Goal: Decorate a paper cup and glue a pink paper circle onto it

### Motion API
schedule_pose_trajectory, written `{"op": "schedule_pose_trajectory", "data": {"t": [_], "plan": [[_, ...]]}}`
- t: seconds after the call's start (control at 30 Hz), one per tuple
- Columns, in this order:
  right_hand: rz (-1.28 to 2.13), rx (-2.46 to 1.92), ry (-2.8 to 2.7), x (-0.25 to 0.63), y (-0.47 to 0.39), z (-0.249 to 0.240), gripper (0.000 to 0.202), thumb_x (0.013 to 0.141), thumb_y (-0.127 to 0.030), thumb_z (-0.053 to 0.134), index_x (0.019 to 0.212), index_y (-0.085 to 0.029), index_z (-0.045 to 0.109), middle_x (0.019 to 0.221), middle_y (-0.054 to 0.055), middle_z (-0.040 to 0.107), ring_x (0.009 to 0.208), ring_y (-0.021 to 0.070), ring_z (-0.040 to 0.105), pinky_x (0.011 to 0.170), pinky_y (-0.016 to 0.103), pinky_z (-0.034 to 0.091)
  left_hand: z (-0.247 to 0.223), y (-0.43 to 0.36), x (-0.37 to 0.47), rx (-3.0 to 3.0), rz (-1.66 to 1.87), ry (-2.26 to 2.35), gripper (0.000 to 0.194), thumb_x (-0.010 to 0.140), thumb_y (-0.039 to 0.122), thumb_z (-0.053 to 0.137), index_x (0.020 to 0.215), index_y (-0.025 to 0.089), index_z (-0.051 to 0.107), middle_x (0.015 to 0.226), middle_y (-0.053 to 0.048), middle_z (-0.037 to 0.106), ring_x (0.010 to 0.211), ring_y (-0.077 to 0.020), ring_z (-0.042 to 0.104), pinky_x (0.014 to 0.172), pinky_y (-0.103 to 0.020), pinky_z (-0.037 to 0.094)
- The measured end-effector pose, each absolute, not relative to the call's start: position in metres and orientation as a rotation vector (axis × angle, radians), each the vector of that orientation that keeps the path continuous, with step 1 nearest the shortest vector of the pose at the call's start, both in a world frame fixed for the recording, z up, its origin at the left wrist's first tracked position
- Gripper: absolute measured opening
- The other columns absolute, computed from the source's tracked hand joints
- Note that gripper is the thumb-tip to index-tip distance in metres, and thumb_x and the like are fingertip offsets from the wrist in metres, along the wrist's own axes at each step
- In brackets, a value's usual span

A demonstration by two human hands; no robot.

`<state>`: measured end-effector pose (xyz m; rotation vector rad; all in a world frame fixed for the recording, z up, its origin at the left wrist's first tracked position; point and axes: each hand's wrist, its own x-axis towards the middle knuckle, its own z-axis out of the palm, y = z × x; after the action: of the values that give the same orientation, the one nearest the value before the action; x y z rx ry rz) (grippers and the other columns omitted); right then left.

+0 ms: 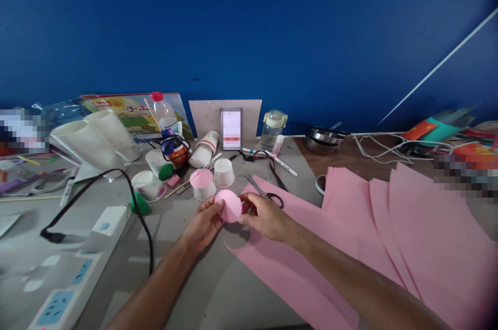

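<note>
A round pink paper disc (229,206) is held between both hands above the grey table. My left hand (207,220) grips its left edge, thumb on the front face. At the right edge, the fingers of my right hand (261,214) pinch the disc. Just behind stands a white paper cup with a pink top (202,183), and beside it a plain white cup (223,173). Scissors (264,191) lie behind my right hand, on a large pink sheet (299,262) that has a curved cut-out at its left end.
Stacked pink sheets (431,226) fan out at the right. A white power strip (83,267) and black cable (146,231) lie at the left. Farther back are a phone (231,128), a glass jar (272,130), a red-capped bottle (163,112) and metal bowls (323,139).
</note>
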<state>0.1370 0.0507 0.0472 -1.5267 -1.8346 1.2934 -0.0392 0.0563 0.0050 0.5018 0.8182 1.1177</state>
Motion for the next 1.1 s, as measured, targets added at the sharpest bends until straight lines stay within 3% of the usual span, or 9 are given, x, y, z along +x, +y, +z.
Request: {"op": "schedule_pose_trajectory", "data": {"t": [0.07,0.17,0.27,0.4,0.53,0.67,0.77,0.87,1.1], "plan": [[1.259,-1.527,-1.789,0.134,0.052,0.043,0.036,0.074,-0.015,0.063,0.110,-0.018,0.064,0.088,0.000,0.069,0.070,0.0119,0.060,0.063,0.021,0.044,0.006,0.056,-0.038,0.511,1.113,0.817,0.026,0.060,0.022,0.087,0.080,0.011,0.074,0.071,-0.004,0.074,0.065,-0.0130,0.065,0.064,-0.022,0.053],[1.174,-1.497,-1.786,0.130,0.053,0.039,0.015,0.076,-0.010,0.057,0.086,-0.017,0.066,0.073,-0.002,0.063,0.064,0.0109,0.054,0.059,0.020,0.040,0.006,0.056,-0.037,0.521,1.146,0.824,0.026,0.060,0.022,0.087,0.081,0.011,0.074,0.073,-0.005,0.074,0.065,-0.0131,0.065,0.066,-0.022,0.053],[1.085,-1.486,-1.810,0.126,0.051,0.038,0.013,0.077,-0.010,0.054,0.069,-0.017,0.062,0.064,-0.003,0.058,0.062,0.0111,0.050,0.057,0.020,0.037,0.005,0.056,-0.036,0.510,1.183,0.834,0.024,0.059,0.022,0.088,0.077,0.012,0.074,0.071,-0.003,0.073,0.062,-0.0115,0.063,0.064,-0.021,0.053],[1.160,-1.405,-1.868,0.127,0.048,0.041,0.007,0.075,-0.012,0.060,0.073,-0.017,0.065,0.072,-0.002,0.064,0.065,0.0111,0.055,0.060,0.020,0.040,0.003,0.059,-0.038,0.500,1.192,0.853,0.026,0.058,0.025,0.089,0.075,0.013,0.073,0.069,-0.002,0.072,0.060,-0.0108,0.062,0.059,-0.020,0.052],[1.228,-1.442,-1.786,0.146,0.057,0.038,0.015,0.080,-0.014,0.055,0.084,-0.018,0.070,0.082,0.001,0.072,0.071,0.0130,0.063,0.066,0.022,0.047,0.001,0.059,-0.040,0.520,1.176,0.903,0.034,0.056,0.023,0.090,0.082,0.014,0.071,0.071,0.000,0.070,0.058,-0.0087,0.061,0.055,-0.017,0.049],[0.820,-1.650,-1.758,0.181,0.088,0.033,0.021,0.088,-0.022,0.051,0.094,-0.019,0.070,0.088,0.003,0.074,0.076,0.0160,0.067,0.072,0.025,0.049,0.001,0.057,-0.039,0.631,1.101,1.004,0.050,0.059,0.030,0.089,0.101,0.015,0.065,0.078,-0.003,0.072,0.062,-0.0128,0.064,0.054,-0.020,0.049],[0.377,-1.923,-1.737,0.203,0.122,0.033,0.026,0.091,-0.018,0.045,0.097,-0.020,0.070,0.102,0.005,0.074,0.090,0.0175,0.067,0.080,0.026,0.047,0.002,0.055,-0.036,0.680,1.068,1.056,0.056,0.059,0.032,0.088,0.106,0.016,0.063,0.075,-0.004,0.072,0.061,-0.0148,0.065,0.054,-0.022,0.049],[0.290,-1.975,-1.752,0.211,0.156,0.035,0.027,0.091,-0.017,0.046,0.102,-0.019,0.071,0.112,0.008,0.072,0.102,0.0202,0.065,0.087,0.028,0.044,0.005,0.055,-0.035,0.682,1.061,1.063,0.056,0.058,0.032,0.089,0.104,0.015,0.063,0.074,-0.003,0.072,0.061,-0.0150,0.065,0.054,-0.022,0.048],[0.242,-2.096,-1.690,0.209,0.198,0.033,0.026,0.091,-0.020,0.046,0.098,-0.018,0.071,0.101,0.010,0.073,0.096,0.0218,0.067,0.080,0.027,0.045,0.003,0.058,-0.040,0.662,1.056,1.068,0.059,0.060,0.036,0.087,0.108,0.016,0.060,0.085,-0.006,0.073,0.066,-0.0156,0.066,0.057,-0.023,0.050]]}}
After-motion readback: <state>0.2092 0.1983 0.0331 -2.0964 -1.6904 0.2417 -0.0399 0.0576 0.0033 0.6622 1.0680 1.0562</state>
